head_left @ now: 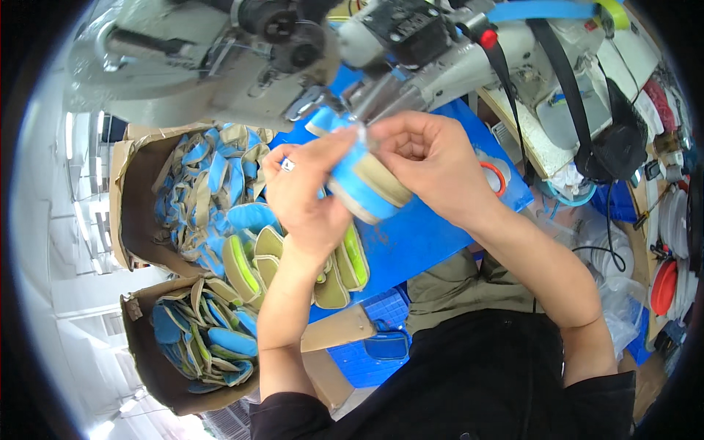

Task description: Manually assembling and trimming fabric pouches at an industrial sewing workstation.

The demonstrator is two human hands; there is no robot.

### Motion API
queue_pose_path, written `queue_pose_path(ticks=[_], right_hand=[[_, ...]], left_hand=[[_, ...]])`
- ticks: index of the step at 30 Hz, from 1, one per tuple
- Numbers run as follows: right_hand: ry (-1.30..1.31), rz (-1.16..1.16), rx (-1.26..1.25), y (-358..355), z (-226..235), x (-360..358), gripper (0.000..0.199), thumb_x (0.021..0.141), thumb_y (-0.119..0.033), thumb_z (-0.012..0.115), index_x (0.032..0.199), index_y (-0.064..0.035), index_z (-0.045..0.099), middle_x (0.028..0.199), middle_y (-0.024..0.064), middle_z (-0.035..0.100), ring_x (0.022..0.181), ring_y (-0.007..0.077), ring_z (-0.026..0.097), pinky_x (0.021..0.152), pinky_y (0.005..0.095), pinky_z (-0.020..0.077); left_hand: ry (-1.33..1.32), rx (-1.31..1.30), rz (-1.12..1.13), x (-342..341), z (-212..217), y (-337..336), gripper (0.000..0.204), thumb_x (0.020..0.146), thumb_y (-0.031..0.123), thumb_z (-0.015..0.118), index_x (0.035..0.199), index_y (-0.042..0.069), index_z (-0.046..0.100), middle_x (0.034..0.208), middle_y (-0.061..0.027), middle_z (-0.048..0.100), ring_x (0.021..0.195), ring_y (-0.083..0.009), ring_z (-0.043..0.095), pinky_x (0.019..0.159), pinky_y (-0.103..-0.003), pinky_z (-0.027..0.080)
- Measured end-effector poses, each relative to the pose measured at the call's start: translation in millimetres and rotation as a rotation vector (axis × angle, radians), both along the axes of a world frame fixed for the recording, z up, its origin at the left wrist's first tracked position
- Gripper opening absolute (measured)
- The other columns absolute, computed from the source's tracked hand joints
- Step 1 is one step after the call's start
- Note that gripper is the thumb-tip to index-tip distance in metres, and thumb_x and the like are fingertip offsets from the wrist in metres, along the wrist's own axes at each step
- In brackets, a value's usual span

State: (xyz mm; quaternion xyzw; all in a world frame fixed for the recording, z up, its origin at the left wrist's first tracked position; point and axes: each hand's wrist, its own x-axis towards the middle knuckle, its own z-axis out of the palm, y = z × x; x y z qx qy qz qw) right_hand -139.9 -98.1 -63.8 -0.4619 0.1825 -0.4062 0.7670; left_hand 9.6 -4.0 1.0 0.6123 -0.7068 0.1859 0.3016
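A curved fabric piece (369, 185), striped blue and tan like a slipper upper, is held between my two hands beneath the head of a sewing machine (381, 95). My left hand (312, 187) closes on its left side, with a small white patch on one finger. From the right, my right hand (429, 158) pinches at its upper edge, thumb and fingers together. The machine's needle area is partly hidden by my fingers. Several padded tan, green and blue slipper soles (331, 287) lie beside my left forearm on the blue tabletop (418, 249).
At left stands a cardboard box (136, 209) of blue and tan fabric pieces. A second box (143, 359) nearer me holds padded soles. An orange-handled tool (495, 180) lies right of my right hand. Black straps (565, 88) hang at the machine's right, above a cluttered side table.
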Motion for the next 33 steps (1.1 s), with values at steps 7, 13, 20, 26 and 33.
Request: queue_pose_path(ticks=[7, 13, 20, 26, 33], right_hand=[[0.116, 0.052, -0.172, -3.4, 3.6, -6.3, 0.032, 0.088, -0.018, 0.084, 0.106, 0.0066, 0.078, 0.086, 0.0116, 0.078, 0.076, 0.0155, 0.075, 0.066, 0.029, 0.0566], [-0.062, 0.118, -0.014, -0.1, -11.6, -6.9, 0.021, 0.093, -0.009, 0.079, 0.108, 0.0051, 0.078, 0.084, 0.0065, 0.077, 0.076, 0.0083, 0.071, 0.065, 0.0251, 0.0542], [-0.036, 0.152, 0.066, 7.0, -5.0, -14.9, 0.016, 0.096, -0.005, 0.074, 0.108, 0.0051, 0.076, 0.089, 0.0045, 0.076, 0.079, 0.0059, 0.069, 0.066, 0.0226, 0.0535], [-0.04, 0.16, 0.119, 10.6, -1.5, -20.9, 0.016, 0.098, 0.002, 0.07, 0.113, 0.0037, 0.073, 0.094, 0.0051, 0.076, 0.082, 0.0065, 0.069, 0.069, 0.0223, 0.0542], [-0.031, 0.197, 0.121, 8.2, 2.5, -23.7, 0.016, 0.097, 0.004, 0.069, 0.112, 0.0026, 0.073, 0.091, 0.0036, 0.074, 0.08, 0.0057, 0.067, 0.069, 0.0224, 0.0533]], left_hand=[[0.732, -0.025, -0.07, 1.9, -3.6, 10.8, 0.039, 0.085, 0.001, 0.083, 0.122, -0.004, 0.072, 0.123, -0.0133, 0.072, 0.113, -0.0186, 0.07, 0.104, -0.032, 0.052], [0.375, -0.067, -0.123, 2.3, -0.3, 5.1, 0.025, 0.094, 0.0, 0.075, 0.119, -0.004, 0.072, 0.12, -0.0151, 0.074, 0.107, -0.0214, 0.072, 0.101, -0.035, 0.054], [-0.218, 0.023, -0.031, -14.0, 6.9, 11.6, 0.027, 0.079, 0.016, 0.079, 0.105, 0.012, 0.08, 0.111, -0.0015, 0.079, 0.103, -0.0171, 0.075, 0.108, -0.039, 0.041], [-0.244, 0.03, -0.011, -18.6, 11.1, 13.1, 0.027, 0.076, 0.016, 0.077, 0.102, 0.013, 0.081, 0.109, -0.0005, 0.078, 0.101, -0.0155, 0.075, 0.105, -0.039, 0.04], [-0.241, 0.063, -0.009, -21.2, 17.0, 13.3, 0.028, 0.077, 0.01, 0.073, 0.103, 0.013, 0.081, 0.11, -0.0016, 0.079, 0.102, -0.0154, 0.075, 0.104, -0.039, 0.041]])
